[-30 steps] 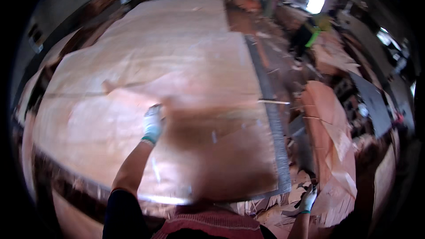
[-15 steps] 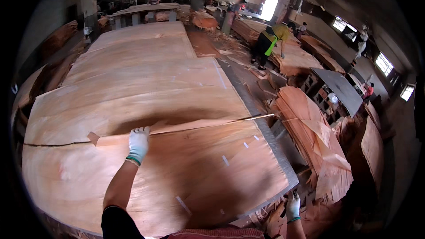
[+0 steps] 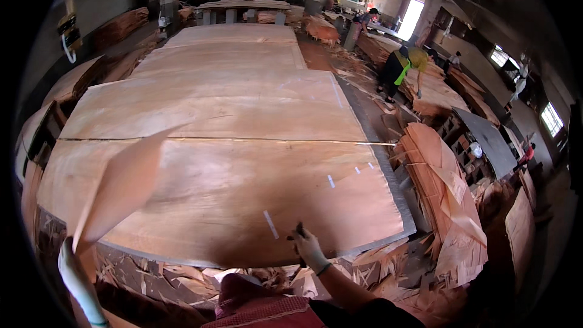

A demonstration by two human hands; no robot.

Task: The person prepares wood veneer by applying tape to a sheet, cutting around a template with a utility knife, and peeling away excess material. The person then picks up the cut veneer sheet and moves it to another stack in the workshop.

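Note:
At the lower left my left hand [image 3: 78, 282], in a white glove, is closed on the end of a thin strip of wood veneer [image 3: 124, 182]. That strip rises and curves over the left part of the large veneer sheet [image 3: 212, 206], its far end tapering near a dark seam. My right hand [image 3: 308, 250], gloved with dark fingertips, is over the near edge of the sheet. Its fingers are bent, and a small dark thing shows at the palm, too unclear to name. Several short white tape pieces [image 3: 271, 225] lie on the sheet's right part.
A thin pale rod [image 3: 376, 143] lies along the seam, reaching past the right edge. Stacked reddish veneer [image 3: 434, 176] stands at the right. Scraps [image 3: 182, 273] litter the near floor. A person in a green apron [image 3: 404, 70] bends over another stack.
My left hand has pulled the veneer strip off the seam, toward the lower left. My right hand has moved left, over the sheet's near edge. The view has turned left.

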